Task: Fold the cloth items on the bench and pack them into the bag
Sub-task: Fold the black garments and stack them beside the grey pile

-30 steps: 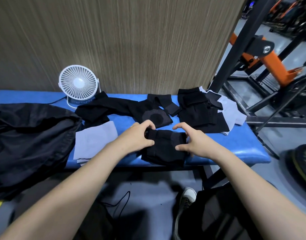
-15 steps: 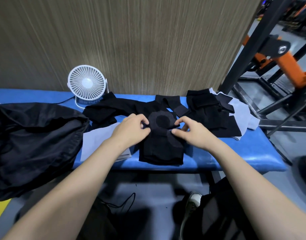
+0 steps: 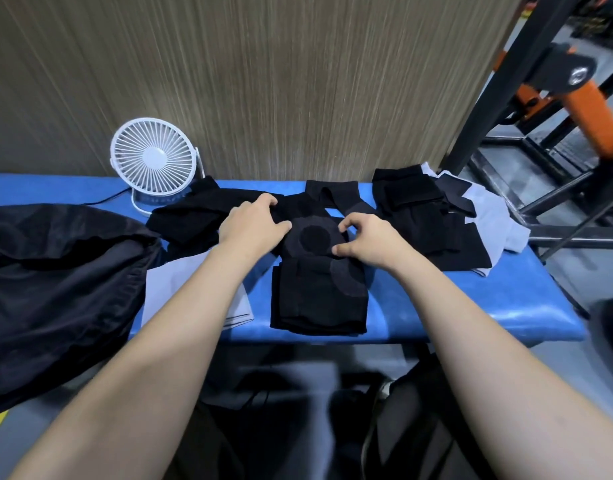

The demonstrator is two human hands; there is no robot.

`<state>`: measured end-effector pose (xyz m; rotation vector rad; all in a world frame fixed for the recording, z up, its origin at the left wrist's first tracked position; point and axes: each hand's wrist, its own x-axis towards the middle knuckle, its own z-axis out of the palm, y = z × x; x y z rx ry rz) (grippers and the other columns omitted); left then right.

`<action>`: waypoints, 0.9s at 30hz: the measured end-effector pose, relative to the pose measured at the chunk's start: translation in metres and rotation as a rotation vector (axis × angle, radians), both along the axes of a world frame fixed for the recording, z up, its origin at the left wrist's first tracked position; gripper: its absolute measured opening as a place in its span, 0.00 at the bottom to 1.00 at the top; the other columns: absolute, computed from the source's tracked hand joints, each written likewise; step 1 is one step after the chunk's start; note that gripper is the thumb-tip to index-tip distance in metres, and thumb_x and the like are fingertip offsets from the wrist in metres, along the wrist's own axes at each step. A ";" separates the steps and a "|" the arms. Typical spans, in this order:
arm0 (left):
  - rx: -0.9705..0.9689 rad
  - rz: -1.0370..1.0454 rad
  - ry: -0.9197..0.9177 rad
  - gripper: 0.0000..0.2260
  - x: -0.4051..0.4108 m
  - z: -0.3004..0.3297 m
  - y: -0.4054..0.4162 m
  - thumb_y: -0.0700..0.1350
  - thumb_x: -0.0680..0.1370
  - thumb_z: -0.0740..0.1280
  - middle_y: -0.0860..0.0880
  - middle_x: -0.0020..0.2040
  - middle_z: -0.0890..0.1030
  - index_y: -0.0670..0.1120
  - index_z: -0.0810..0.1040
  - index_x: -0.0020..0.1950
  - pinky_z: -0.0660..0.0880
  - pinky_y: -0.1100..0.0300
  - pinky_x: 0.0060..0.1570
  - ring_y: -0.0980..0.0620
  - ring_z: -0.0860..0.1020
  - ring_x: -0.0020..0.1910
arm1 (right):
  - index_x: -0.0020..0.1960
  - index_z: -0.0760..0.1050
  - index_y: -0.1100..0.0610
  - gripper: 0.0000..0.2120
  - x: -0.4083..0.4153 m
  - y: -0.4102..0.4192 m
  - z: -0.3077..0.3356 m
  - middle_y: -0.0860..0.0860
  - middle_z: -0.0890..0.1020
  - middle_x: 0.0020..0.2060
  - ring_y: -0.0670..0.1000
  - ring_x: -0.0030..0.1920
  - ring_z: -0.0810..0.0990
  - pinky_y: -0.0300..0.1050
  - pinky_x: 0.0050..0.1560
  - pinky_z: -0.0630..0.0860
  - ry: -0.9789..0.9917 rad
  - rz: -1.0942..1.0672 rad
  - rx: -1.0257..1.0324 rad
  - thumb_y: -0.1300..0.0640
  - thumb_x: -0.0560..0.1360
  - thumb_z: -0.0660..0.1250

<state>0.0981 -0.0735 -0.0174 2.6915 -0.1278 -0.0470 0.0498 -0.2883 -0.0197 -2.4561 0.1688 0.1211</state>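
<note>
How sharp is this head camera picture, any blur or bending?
Head view: the white fan and blue bench are fairly sharp; the floor between the forearms is smeared; the black frame post leans from wide-angle distortion; the black cloth loses fold detail.

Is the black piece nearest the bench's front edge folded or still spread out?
Folded: the black piece lies as a compact layered rectangle, stacked edges showing along its front. Both hands are on another black item behind it.
</note>
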 end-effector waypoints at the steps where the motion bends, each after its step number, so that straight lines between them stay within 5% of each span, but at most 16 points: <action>1: 0.015 0.016 -0.005 0.26 0.002 0.001 0.000 0.60 0.77 0.66 0.45 0.66 0.74 0.54 0.68 0.73 0.74 0.48 0.57 0.43 0.72 0.65 | 0.50 0.77 0.51 0.16 0.001 0.000 -0.001 0.47 0.76 0.37 0.47 0.36 0.75 0.44 0.38 0.72 0.002 0.015 0.007 0.52 0.67 0.79; 6: 0.036 0.035 -0.117 0.19 0.008 0.005 -0.009 0.56 0.78 0.67 0.46 0.64 0.73 0.53 0.75 0.68 0.73 0.50 0.56 0.45 0.71 0.65 | 0.46 0.75 0.50 0.13 0.001 -0.003 -0.006 0.49 0.73 0.38 0.48 0.32 0.72 0.42 0.34 0.68 -0.065 0.027 0.026 0.56 0.67 0.78; 10: -0.108 -0.024 -0.099 0.12 0.009 0.005 -0.029 0.52 0.78 0.67 0.52 0.54 0.82 0.53 0.80 0.60 0.74 0.54 0.50 0.49 0.77 0.58 | 0.46 0.79 0.56 0.04 -0.001 -0.003 -0.004 0.42 0.73 0.24 0.42 0.25 0.69 0.33 0.26 0.65 -0.033 -0.003 0.155 0.64 0.74 0.68; 12: -0.169 -0.091 -0.050 0.12 0.010 0.002 -0.039 0.51 0.78 0.68 0.52 0.50 0.83 0.53 0.79 0.61 0.74 0.55 0.49 0.50 0.79 0.55 | 0.46 0.80 0.57 0.11 0.002 -0.003 -0.006 0.44 0.73 0.25 0.42 0.22 0.68 0.30 0.24 0.63 -0.067 -0.049 0.163 0.67 0.75 0.60; 14: -0.247 -0.145 -0.009 0.13 0.013 -0.001 -0.048 0.47 0.78 0.69 0.51 0.46 0.81 0.53 0.78 0.63 0.74 0.55 0.49 0.49 0.79 0.54 | 0.47 0.79 0.55 0.14 0.007 -0.002 -0.010 0.54 0.76 0.37 0.44 0.28 0.72 0.32 0.30 0.70 -0.125 -0.091 0.137 0.67 0.76 0.57; 16: -0.262 -0.127 0.007 0.15 0.015 -0.004 -0.051 0.49 0.78 0.68 0.50 0.51 0.82 0.54 0.76 0.66 0.73 0.56 0.48 0.48 0.79 0.54 | 0.50 0.78 0.53 0.10 0.013 0.001 -0.014 0.58 0.79 0.48 0.52 0.39 0.77 0.46 0.45 0.79 -0.123 -0.115 0.140 0.64 0.76 0.60; 19: -0.156 -0.047 0.081 0.27 0.019 -0.008 -0.056 0.59 0.78 0.65 0.46 0.64 0.78 0.49 0.67 0.73 0.75 0.52 0.51 0.44 0.77 0.61 | 0.59 0.75 0.54 0.14 0.021 0.005 -0.019 0.55 0.77 0.56 0.54 0.51 0.78 0.50 0.55 0.76 -0.084 -0.113 0.046 0.57 0.75 0.71; 23: -0.016 0.024 0.137 0.36 0.020 -0.010 -0.055 0.67 0.74 0.66 0.44 0.64 0.77 0.43 0.66 0.71 0.72 0.52 0.45 0.42 0.77 0.61 | 0.66 0.73 0.54 0.25 0.026 0.010 -0.019 0.50 0.78 0.58 0.54 0.58 0.78 0.49 0.55 0.75 -0.018 -0.128 -0.049 0.48 0.72 0.74; 27: 0.008 0.010 0.123 0.28 0.018 -0.011 -0.053 0.66 0.71 0.69 0.49 0.54 0.80 0.49 0.71 0.63 0.70 0.56 0.40 0.46 0.79 0.53 | 0.48 0.74 0.51 0.10 0.026 0.014 -0.017 0.48 0.80 0.46 0.54 0.48 0.80 0.46 0.45 0.75 0.009 -0.122 -0.030 0.50 0.72 0.71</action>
